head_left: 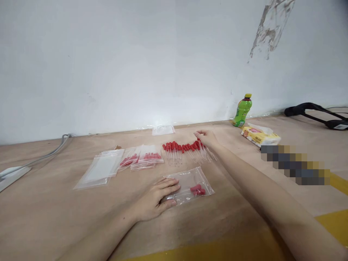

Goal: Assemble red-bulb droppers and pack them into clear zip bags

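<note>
My left hand [160,195] lies flat with its fingers spread on the left part of a clear zip bag [185,177]. Inside that bag, at its right end, are a few red rubber bulbs [197,189]. Farther back, my right hand [205,137] pinches the red top of a dropper at the right end of a row of red-topped clear droppers [174,146]. Left of the row lie filled zip bags [148,156] with red bulbs showing in them. A stack of flat clear bags [102,166] rests farther left.
Another flat bag [163,130] lies by the wall. At the back right stand a green bottle [243,110] and a tissue pack [259,135], with a black frame-like object [312,108] beyond. A grey cable [54,150] runs to a white object [13,175] at the left.
</note>
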A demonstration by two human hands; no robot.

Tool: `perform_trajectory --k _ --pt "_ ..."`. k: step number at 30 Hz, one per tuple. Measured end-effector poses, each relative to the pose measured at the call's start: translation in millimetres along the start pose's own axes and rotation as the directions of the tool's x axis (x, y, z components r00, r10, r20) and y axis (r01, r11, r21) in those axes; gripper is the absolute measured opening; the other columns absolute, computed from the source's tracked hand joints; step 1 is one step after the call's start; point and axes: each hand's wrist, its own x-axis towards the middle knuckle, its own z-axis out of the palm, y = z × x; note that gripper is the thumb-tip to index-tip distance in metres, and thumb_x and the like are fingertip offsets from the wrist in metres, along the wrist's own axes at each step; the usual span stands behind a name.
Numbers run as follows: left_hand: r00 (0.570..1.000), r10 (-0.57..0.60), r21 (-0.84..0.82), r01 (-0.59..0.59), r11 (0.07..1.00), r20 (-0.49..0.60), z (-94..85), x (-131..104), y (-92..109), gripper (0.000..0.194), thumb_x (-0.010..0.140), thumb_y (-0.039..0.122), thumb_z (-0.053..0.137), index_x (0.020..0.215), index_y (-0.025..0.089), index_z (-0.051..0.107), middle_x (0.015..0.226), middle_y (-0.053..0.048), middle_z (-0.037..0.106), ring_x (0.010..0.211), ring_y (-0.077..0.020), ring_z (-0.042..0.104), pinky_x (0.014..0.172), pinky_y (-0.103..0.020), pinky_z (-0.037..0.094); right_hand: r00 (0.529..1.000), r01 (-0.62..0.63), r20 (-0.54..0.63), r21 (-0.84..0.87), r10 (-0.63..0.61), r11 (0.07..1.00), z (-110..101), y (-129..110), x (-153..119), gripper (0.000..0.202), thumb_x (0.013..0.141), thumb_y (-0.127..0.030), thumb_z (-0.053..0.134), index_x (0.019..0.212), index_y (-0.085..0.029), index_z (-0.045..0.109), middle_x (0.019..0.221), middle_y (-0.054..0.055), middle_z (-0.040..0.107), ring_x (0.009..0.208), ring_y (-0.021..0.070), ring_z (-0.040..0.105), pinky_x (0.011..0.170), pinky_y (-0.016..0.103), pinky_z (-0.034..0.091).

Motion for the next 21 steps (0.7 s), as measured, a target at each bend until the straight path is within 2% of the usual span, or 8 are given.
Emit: perform_trajectory --k 2,4,5,7,11,15,17,21 --pt "1.000 -0.002 0.001 0.002 1.000 0.001 0.4 0 0 0.044 0.086 0.036 0.044 0.128 0.029 0.037 0.135 -0.002 0.038 0.124 -0.0210 0.034 0.104 -0.044 0.023 1.000 0.008 0.001 0.123 -0.008 0.992 -18 -10 -13 0.033 0.078 -0.044 0.044 0.089 -0.018 0.061 0.079 0.004 0.061 0.070 0.0138 0.054 0.062 0.026 0.042" --pt "1.000 -0.005 0.004 0.005 1.000 0.004 0.8 0 -1 0.044 0.086 0.037 0.043 0.128 0.029 0.037 0.135 -0.002 0.038 0.124 -0.0208 0.034 0.104 -0.044 0.023 1.000 0.021 0.001 0.390 -0.024 0.920 -35 -17 -32 0.034 0.073 -0.049 0.051 0.086 -0.019 0.059 0.076 0.002 0.059 0.060 0.0103 0.051 0.055 0.022 0.040" --pt "1.000 -0.007 0.005 0.007 1.000 0.004 1.0 0 -2 0.044 0.086 0.037 0.043 0.128 0.029 0.037 0.135 -0.002 0.038 0.124 -0.0207 0.034 0.104 -0.043 0.024 1.000 0.024 -0.012 0.466 -0.020 0.885 -43 -18 -43 0.034 0.071 -0.050 0.054 0.083 -0.019 0.058 0.072 0.001 0.058 0.055 0.0088 0.048 0.052 0.021 0.039" --pt "1.000 -0.011 0.007 0.011 1.000 0.001 1.4 0 -2 0.043 0.086 0.037 0.043 0.128 0.029 0.038 0.135 -0.002 0.038 0.124 -0.0206 0.034 0.104 -0.043 0.024 0.999 0.000 -0.031 0.523 0.020 0.853 -53 -15 -66 0.034 0.068 -0.052 0.057 0.077 -0.019 0.054 0.066 -0.001 0.055 0.049 0.0072 0.043 0.047 0.021 0.035" --pt "1.000 -0.017 0.010 0.017 1.000 0.005 2.3 0 -4 0.044 0.086 0.037 0.042 0.129 0.029 0.037 0.135 -0.002 0.038 0.124 -0.0194 0.033 0.104 -0.042 0.025 0.981 -0.162 0.008 0.598 0.196 0.785 -51 9 -100 0.034 0.065 -0.051 0.061 0.072 -0.019 0.051 0.065 -0.001 0.055 0.049 0.0073 0.043 0.046 0.021 0.036" --pt "1.000 -0.011 0.014 0.011 1.000 -0.001 2.5 0 -5 0.044 0.086 0.038 0.043 0.128 0.029 0.037 0.135 -0.002 0.037 0.124 -0.0199 0.033 0.104 -0.042 0.025 0.930 -0.282 0.059 0.750 0.363 0.599 -40 27 -111 0.036 0.056 -0.044 0.071 0.075 -0.021 0.049 0.064 -0.002 0.055 0.048 0.0078 0.044 0.044 0.021 0.038" --pt "1.000 -0.010 0.013 0.010 1.000 -0.002 2.2 0 -4 0.044 0.086 0.038 0.043 0.128 0.029 0.038 0.135 -0.002 0.038 0.124 -0.0200 0.034 0.104 -0.042 0.025 0.919 -0.286 0.057 0.779 0.391 0.558 -39 29 -112 0.038 0.054 -0.041 0.073 0.076 -0.022 0.049 0.063 -0.002 0.056 0.048 0.0081 0.045 0.043 0.021 0.038" --pt "1.000 -0.016 0.014 0.016 1.000 0.004 1.1 0 -3 0.044 0.086 0.038 0.043 0.128 0.029 0.037 0.135 -0.002 0.038 0.124 -0.0197 0.034 0.104 -0.042 0.025 0.919 -0.208 -0.053 0.774 0.390 0.597 -44 28 -108 0.036 0.056 -0.041 0.072 0.077 -0.022 0.049 0.062 -0.004 0.056 0.047 0.0066 0.046 0.043 0.019 0.038"
